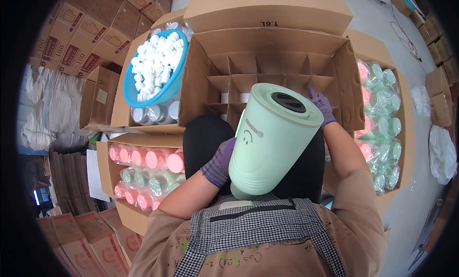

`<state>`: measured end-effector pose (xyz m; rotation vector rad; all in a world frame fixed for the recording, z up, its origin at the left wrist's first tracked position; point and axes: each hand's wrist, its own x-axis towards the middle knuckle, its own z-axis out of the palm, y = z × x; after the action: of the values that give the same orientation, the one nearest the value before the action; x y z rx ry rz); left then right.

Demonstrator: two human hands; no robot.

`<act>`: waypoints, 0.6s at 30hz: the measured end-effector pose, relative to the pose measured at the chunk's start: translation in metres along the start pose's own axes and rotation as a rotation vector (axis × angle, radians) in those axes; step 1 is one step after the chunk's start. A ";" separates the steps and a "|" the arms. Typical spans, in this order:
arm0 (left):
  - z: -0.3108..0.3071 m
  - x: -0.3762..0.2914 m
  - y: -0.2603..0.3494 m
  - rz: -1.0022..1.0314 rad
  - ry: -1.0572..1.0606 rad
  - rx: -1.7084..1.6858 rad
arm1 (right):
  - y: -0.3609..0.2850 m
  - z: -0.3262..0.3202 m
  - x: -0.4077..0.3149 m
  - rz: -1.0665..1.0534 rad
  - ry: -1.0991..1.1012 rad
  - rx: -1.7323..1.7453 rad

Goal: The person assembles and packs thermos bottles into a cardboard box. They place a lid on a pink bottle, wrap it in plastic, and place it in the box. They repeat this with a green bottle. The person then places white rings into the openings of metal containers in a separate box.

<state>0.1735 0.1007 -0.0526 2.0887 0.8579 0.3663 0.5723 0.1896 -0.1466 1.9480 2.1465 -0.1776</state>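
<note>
A large pale green plastic jug (274, 144) with a black insert in its lid is tilted over my lap. My left hand (223, 162), in a purple knit glove, is at the jug's handle side and grips it there; the fingers are mostly hidden behind the jug. My gloved right hand (321, 103) reaches past the jug's lid into an open carton (346, 83), fingers apart beside the cardboard dividers (269, 78). Whether it touches the dividers cannot be told. The jug covers part of the carton's compartments.
A blue basin (128, 88) of white plugs rests on a carton at the left. Bagged pink and green jugs fill a carton (143, 139) at lower left and another (403, 133) at right. Stacked cartons (104, 26) stand at upper left. A plastic bag (443, 155) lies on the floor.
</note>
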 end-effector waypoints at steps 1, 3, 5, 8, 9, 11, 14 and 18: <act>0.001 0.001 -0.007 0.007 -0.036 -0.072 | 0.002 0.000 -0.002 0.008 -0.067 0.013; 0.007 0.003 -0.015 0.012 -0.101 -0.234 | 0.005 -0.033 -0.032 -0.071 0.123 0.078; 0.012 0.019 -0.009 -0.307 -0.190 -1.236 | 0.013 -0.101 -0.076 -0.141 0.193 0.329; -0.011 0.038 0.032 -0.397 -0.294 -1.411 | -0.018 -0.238 -0.195 -0.409 0.564 0.598; -0.024 0.042 0.053 -0.353 -0.310 -1.244 | -0.027 -0.270 -0.227 -0.507 0.587 0.574; -0.034 0.050 0.072 -0.223 -0.429 -0.997 | -0.045 -0.304 -0.271 -0.745 0.481 0.427; -0.025 0.051 0.093 -0.162 -0.501 -0.825 | -0.063 -0.303 -0.310 -0.856 0.306 0.348; -0.018 0.034 0.081 0.403 -0.162 -0.175 | -0.070 -0.301 -0.336 -0.778 0.316 0.245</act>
<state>0.2248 0.0998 0.0207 2.0855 0.2938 0.4591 0.5036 -0.0675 0.2243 1.1829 3.1275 -0.2860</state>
